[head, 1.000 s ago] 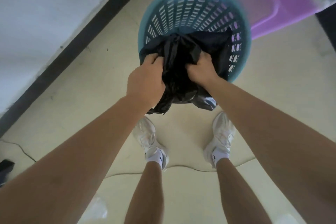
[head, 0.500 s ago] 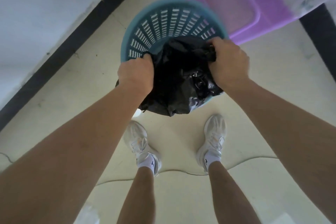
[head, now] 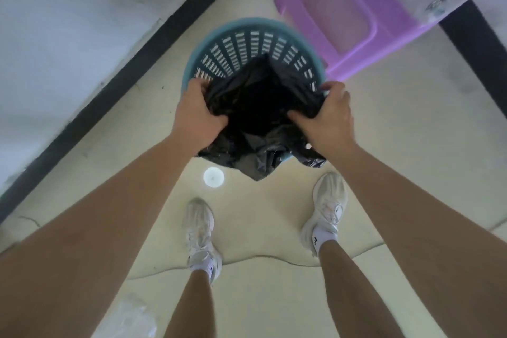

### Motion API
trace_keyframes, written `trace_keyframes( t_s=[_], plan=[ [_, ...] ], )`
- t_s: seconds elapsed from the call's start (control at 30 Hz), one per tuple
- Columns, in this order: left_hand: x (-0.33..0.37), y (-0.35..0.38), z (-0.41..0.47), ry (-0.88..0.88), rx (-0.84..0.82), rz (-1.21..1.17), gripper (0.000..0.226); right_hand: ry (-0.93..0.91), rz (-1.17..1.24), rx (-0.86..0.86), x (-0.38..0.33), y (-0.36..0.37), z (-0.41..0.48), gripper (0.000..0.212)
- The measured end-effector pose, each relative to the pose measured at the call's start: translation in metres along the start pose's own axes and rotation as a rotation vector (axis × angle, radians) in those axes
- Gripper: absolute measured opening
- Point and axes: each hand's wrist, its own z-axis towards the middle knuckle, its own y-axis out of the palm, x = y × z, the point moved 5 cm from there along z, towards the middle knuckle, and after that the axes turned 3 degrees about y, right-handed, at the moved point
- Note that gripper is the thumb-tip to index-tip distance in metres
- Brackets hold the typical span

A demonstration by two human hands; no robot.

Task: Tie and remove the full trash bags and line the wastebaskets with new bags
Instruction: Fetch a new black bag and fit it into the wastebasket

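While L hand [head: 196, 118] & R hand [head: 326, 115] grip bag [head: 247, 85] mouth, basket [head: 247, 38] near rim hidden.

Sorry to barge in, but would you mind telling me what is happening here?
A person is standing over a round teal slotted plastic wastebasket and lining it with a black plastic trash bag. The left hand grips the bag's edge at the left rim and the right hand grips it at the right rim, holding the mouth open. The near edge hangs over the rim; the far slotted wall is not yet covered.
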Motion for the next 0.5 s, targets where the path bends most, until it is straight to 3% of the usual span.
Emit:
trace_keyframes(
  t_s=[0.07,0.17,0.27,0.37,0.5],
  plan=[
    [0.004,-0.009,-0.016,0.03,0.026,0.044,0.056,-0.052,0.009,-0.057,-0.005,0.0,-0.016,0.068],
    [0.015,-0.026,-0.036,0.062,0.09,0.113,0.039,-0.011,0.066,-0.094,-0.007,-0.009,-0.033,0.048],
    [0.017,-0.037,-0.051,0.033,0.11,0.185,0.048,-0.029,0.078,-0.048,-0.01,-0.021,-0.042,0.03],
    [0.011,-0.037,-0.046,0.064,0.153,0.249,0.048,-0.06,-0.019,0.041,-0.008,-0.024,-0.034,0.033],
    [0.005,-0.024,-0.01,0.07,0.16,0.089,0.05,-0.153,-0.045,0.053,-0.005,-0.014,0.0,0.028]
  ],
)
